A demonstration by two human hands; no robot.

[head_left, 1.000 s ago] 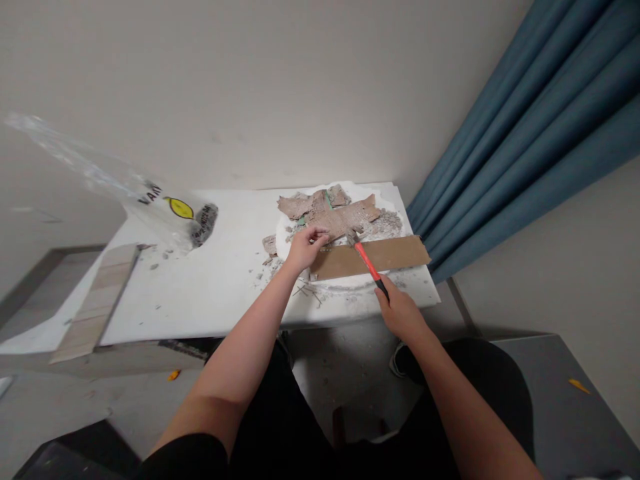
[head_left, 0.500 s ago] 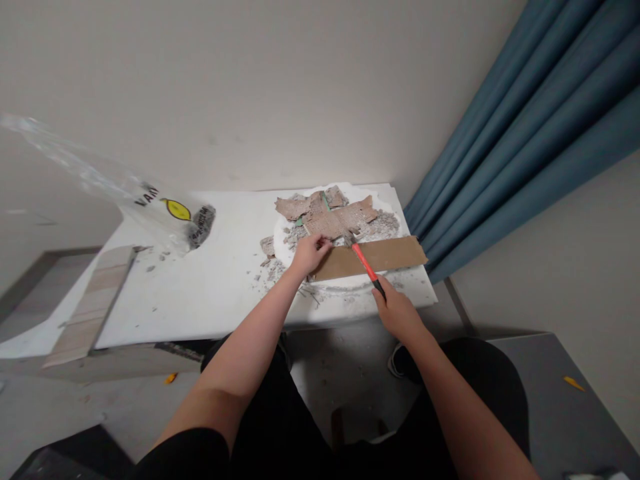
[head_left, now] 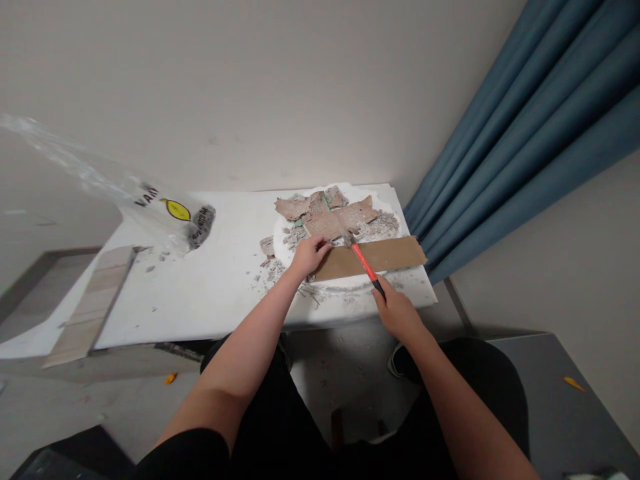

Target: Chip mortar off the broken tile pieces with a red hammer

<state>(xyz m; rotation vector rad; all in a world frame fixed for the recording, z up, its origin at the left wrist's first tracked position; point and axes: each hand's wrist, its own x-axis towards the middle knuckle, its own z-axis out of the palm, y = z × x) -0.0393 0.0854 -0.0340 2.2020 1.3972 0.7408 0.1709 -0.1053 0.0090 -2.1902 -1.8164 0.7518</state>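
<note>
In my right hand (head_left: 397,310) is a hammer (head_left: 364,260) with a red and black handle, gripped at its black end. Its grey head rests at the lower edge of the brown, rough broken slabs (head_left: 330,220), which lie overlapping on a round white board (head_left: 285,250). My left hand (head_left: 309,255) is closed, thumb and fingers pinched together beside the hammer head; what they hold is too small to make out. Under the hammer handle and beside the left fingers lies a flat brown strip (head_left: 395,257). Grey crumbs (head_left: 383,225) are scattered around the slabs.
A clear plastic bag (head_left: 165,210) with a yellow lemon print and dark rubble stands left on the white table (head_left: 200,293). A wood-look plank (head_left: 93,303) crosses the table's left end. Blue curtain (head_left: 525,133) hangs at right; a grey surface (head_left: 550,393) lies below it.
Almost nothing differs. The hammer and slabs stay in place, and my left hand has barely shifted.
</note>
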